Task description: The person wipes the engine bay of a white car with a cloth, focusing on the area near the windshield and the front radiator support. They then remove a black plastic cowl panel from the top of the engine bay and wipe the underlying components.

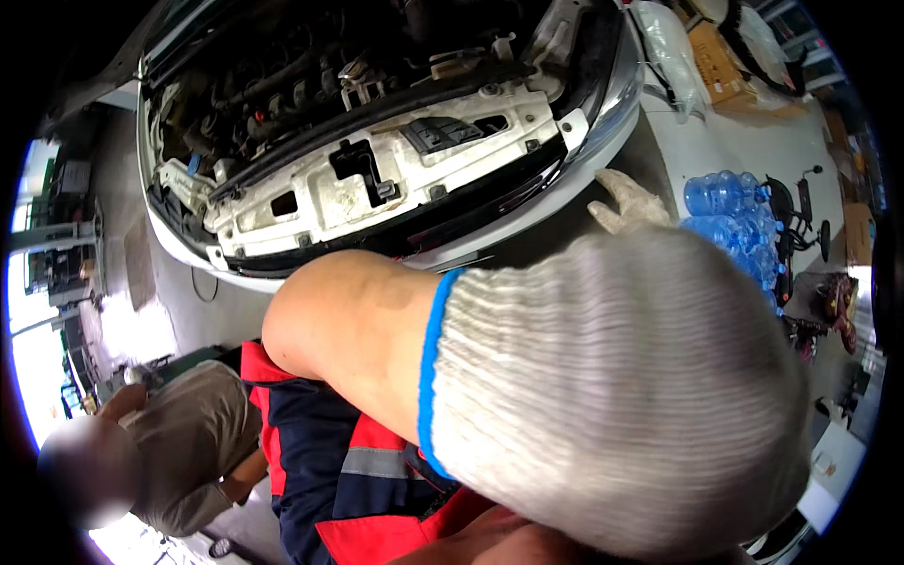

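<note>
My left forearm is bent across the front of me, and my left hand [631,395], in a knitted white glove with a blue cuff edge, fills the right part of the view very close up. Its fingers cannot be made out. Beyond it shows my right hand [633,201], also in a whitish glove, with its fingers apart and nothing seen in them. The right wrist is hidden behind the left glove. Nearest to the right hand is the front bumper [617,141] of a white car, whose engine bay [311,85] lies uncovered behind a pale front panel [330,202].
At left a person [188,443] in brownish clothes is bent or seated low. Several blue water bottles [725,217] stand at right on the floor, beside a dark wheeled frame [800,217]. Cardboard [716,61] and clear plastic wrapping [673,56] lie at the far right.
</note>
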